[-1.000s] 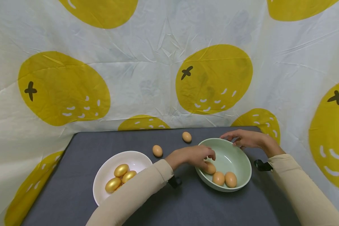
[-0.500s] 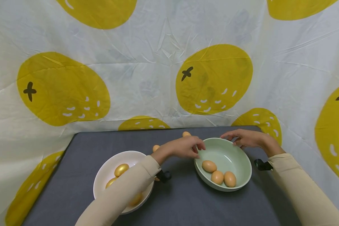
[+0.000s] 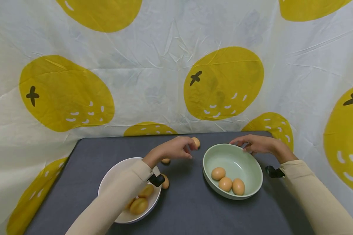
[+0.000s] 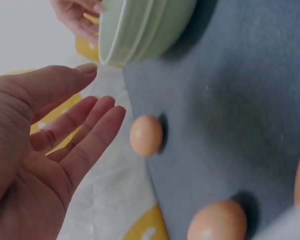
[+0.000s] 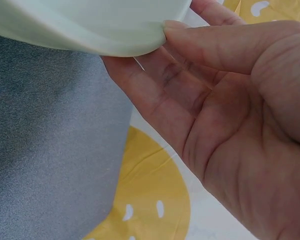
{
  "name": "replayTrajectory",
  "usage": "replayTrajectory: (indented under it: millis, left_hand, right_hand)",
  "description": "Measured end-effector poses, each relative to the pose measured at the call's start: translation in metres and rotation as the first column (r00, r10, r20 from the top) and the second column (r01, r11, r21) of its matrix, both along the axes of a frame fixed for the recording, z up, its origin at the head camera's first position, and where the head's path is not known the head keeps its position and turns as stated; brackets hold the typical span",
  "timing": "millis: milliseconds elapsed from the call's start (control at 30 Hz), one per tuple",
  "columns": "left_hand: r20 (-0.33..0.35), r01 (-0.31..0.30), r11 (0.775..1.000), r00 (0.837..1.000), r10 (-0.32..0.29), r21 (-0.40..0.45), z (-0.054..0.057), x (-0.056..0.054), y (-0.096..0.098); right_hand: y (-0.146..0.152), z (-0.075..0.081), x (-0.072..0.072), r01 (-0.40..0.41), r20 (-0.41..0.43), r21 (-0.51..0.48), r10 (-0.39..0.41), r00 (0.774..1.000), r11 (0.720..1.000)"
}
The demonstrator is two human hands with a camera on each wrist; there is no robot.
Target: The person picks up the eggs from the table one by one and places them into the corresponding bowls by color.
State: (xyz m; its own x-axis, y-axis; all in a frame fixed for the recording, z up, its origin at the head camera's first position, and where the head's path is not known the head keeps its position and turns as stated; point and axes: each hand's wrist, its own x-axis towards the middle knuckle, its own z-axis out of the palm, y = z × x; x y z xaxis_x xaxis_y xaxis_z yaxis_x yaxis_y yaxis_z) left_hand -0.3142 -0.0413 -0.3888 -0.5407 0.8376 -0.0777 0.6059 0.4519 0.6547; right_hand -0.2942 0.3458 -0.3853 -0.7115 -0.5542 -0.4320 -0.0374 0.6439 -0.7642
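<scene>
My left hand point(image 3: 175, 148) hovers over the table, between the two bowls, its fingers apart and holding nothing. Beyond its fingertips lies a brown egg point(image 3: 195, 142), which stands apart from the hand in the left wrist view. Two more brown eggs, one point(image 3: 165, 161) behind the wrist and one point(image 3: 165, 181) beside the white bowl, are partly covered by the arm. At the right, a pale green bowl point(image 3: 254, 166) contains three brown eggs point(image 3: 225, 184). My right hand point(image 3: 257, 144) pinches its far-right rim, thumb point(image 5: 215, 47) on top and fingers underneath.
A white bowl point(image 3: 106, 174) with several golden eggs point(image 3: 139, 205) stands at the left, largely hidden by my left sleeve. The dark grey tabletop point(image 3: 188, 209) ends at the back against a white curtain point(image 3: 153, 94) printed with yellow fruit.
My left hand has let go of a brown egg in the green bowl, lifted out and moved left over the table. My right hand has stayed at the bowl's rim.
</scene>
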Motion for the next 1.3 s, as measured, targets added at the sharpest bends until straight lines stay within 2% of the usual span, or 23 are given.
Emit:
replayTrajectory:
  millis: [300,733,967,1200,1300]
  left_hand:
    - [-0.021,-0.079,0.996,0.997,0.078,-0.042,-0.002,-0.008,-0.026]
    - [-0.039,-0.163,0.98,0.986,0.16,-0.111,-0.01,-0.014,-0.051]
    - [-0.067,-0.219,0.96,0.975,0.21,-0.174,-0.015,-0.017,-0.06]
    - [-0.052,-0.292,0.919,0.956,0.288,-0.267,-0.018,-0.019,-0.065]
    - [-0.052,-0.304,0.91,0.952,0.302,-0.281,-0.019,-0.02,-0.066]
  right_hand:
    - [-0.001,0.0,0.001,-0.01,-0.005,0.003,0.01,1.0,1.0]
    - [-0.001,-0.001,0.001,0.005,-0.002,0.011,-0.005,1.0,1.0]
    - [-0.001,0.0,-0.001,0.004,-0.001,0.006,-0.004,1.0,1.0]
    - [0.0,0.005,-0.003,-0.01,-0.013,0.016,0.01,1.0,1.0]
    - [0.001,0.006,-0.005,-0.011,-0.012,0.021,0.011,1.0,1.0]
